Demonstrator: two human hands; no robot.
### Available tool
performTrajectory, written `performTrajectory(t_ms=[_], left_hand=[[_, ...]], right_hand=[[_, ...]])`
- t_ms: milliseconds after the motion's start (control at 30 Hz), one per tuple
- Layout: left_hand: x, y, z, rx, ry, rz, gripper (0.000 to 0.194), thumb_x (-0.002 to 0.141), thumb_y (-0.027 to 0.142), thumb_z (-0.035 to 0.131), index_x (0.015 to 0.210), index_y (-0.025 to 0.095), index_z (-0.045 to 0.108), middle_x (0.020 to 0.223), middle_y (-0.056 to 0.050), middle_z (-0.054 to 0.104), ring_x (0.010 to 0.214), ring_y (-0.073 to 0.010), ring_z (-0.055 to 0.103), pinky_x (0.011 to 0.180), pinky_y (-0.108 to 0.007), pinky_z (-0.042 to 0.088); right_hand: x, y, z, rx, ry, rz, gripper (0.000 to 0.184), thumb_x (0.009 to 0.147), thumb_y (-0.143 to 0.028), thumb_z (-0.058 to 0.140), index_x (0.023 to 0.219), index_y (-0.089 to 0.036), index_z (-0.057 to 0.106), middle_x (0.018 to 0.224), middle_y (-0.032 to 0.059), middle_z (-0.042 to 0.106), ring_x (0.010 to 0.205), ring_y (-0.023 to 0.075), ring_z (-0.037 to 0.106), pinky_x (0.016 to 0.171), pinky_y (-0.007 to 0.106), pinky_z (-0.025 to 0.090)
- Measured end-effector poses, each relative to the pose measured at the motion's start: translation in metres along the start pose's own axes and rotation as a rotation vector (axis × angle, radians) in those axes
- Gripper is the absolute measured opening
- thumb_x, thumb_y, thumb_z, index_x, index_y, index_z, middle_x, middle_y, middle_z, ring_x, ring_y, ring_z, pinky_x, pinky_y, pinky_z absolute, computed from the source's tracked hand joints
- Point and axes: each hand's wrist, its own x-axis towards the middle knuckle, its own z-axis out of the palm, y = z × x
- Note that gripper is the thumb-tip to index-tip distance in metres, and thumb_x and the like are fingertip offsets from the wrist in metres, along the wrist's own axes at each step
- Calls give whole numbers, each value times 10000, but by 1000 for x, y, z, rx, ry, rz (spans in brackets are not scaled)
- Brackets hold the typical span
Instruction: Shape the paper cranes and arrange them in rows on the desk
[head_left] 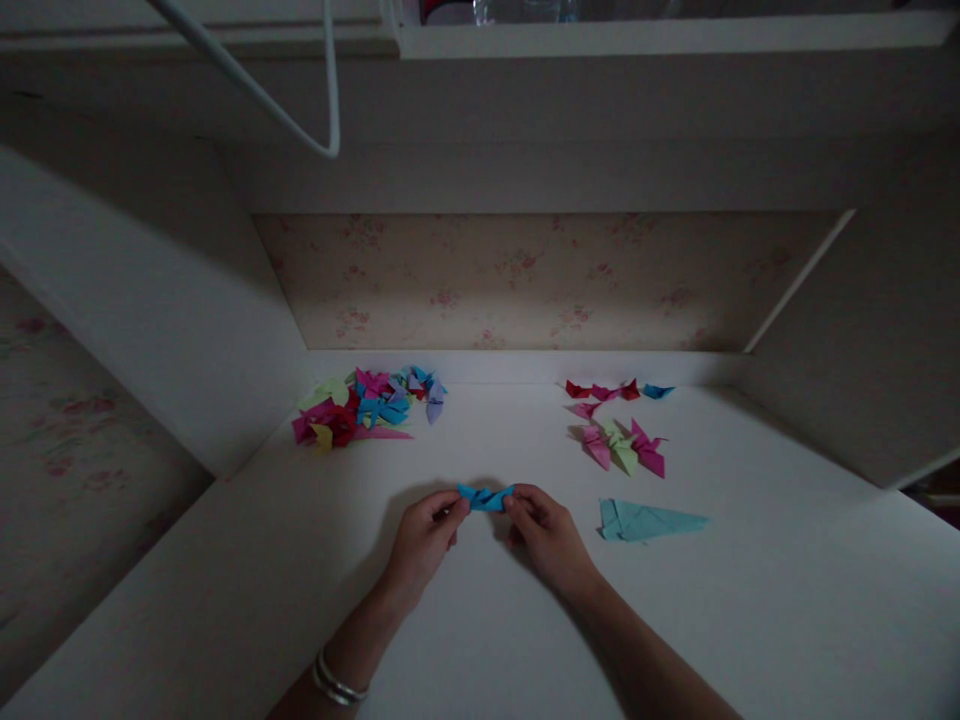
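A small blue folded-paper piece (486, 498) is stretched between my two hands, just above the white desk top. Its left end is pinched by my left hand (430, 535) between thumb and fingers. The opposite end sits in the pinch of my right hand (549, 533). Folds and points show along the middle of the paper; its exact shape I cannot make out. To the right of my right hand lies a flat, long, pointed light-blue folded paper (651, 521).
A heap of colourful folded papers (364, 408) lies at the back left of the desk (480, 640). At the back right are several pink, green, red and blue origami pieces (619, 445). Side panels and a shelf (525, 100) enclose the desk; a white cable (255, 90) hangs at upper left.
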Motion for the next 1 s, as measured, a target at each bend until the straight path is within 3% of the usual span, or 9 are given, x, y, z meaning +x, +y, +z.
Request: performTrajectory(t_ms=[167, 433, 800, 1000], left_hand=[[0, -2, 1, -2, 11, 0, 422, 754, 524, 610, 866, 124, 685, 483, 51, 427, 463, -93, 379, 439, -199, 264], [-1, -2, 1, -17, 15, 8, 453, 739, 526, 622, 914, 114, 687, 493, 49, 445, 465, -95, 388, 428, -194, 260], [0, 0, 2, 10, 8, 3, 435, 762, 498, 607, 930, 102, 675, 488, 59, 429, 461, -93, 378, 426, -196, 256], [-1, 0, 3, 19, -18, -10, 417, 770, 495, 592, 921, 113, 663, 581, 27, 522, 466, -87, 402, 430, -198, 283]], right_hand=[[-1, 0, 1, 31, -3, -3, 357, 827, -508, 540, 944, -177, 607, 734, 29, 641, 518, 120, 551, 487, 236, 436], [-2, -5, 1, -8, -18, 1, 406, 829, -532, 540, 1022, -176, 574, 690, -1, 586, 532, 124, 532, 492, 231, 421], [-3, -5, 1, -13, -7, -14, 377, 836, -527, 536, 990, -188, 599, 661, -15, 564, 509, 117, 505, 466, 230, 395], [-2, -13, -8, -37, -42, 14, 348, 826, -511, 553, 853, -172, 626, 544, -36, 498, 480, 106, 454, 448, 217, 332]])
